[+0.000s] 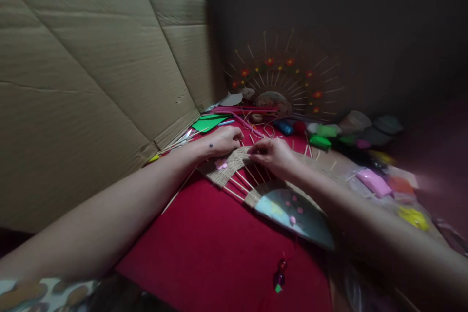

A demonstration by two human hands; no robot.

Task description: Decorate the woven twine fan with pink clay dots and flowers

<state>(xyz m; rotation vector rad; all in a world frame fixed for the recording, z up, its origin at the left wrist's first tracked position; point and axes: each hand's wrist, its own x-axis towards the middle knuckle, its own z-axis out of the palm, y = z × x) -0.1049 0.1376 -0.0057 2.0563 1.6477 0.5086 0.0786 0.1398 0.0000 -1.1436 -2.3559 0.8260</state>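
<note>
A handmade stick fan (pixel 231 171) lies on a red sheet (pixel 204 239). Its sticks pass through a woven twine band with a pink flower (pixel 221 164) at the left end. The fan's base piece (pixel 278 209) is pale blue, with several small pink dots. My left hand (pixel 225 140) is closed at the band's upper edge; its fingertips are partly hidden. Pinched together, the fingers of my right hand (pixel 273 155) touch the band just right of it. Whatever either hand grips is too small or hidden to make out. My right arm covers the fan's right part.
A tall cardboard panel (pixel 91 73) stands at the left. Behind, a larger stick fan (pixel 270 66) with red flowers leans against the dark wall. Colourful clay packets, including a pink one (pixel 375 182), lie at the right. A beaded charm (pixel 281 273) hangs at the front.
</note>
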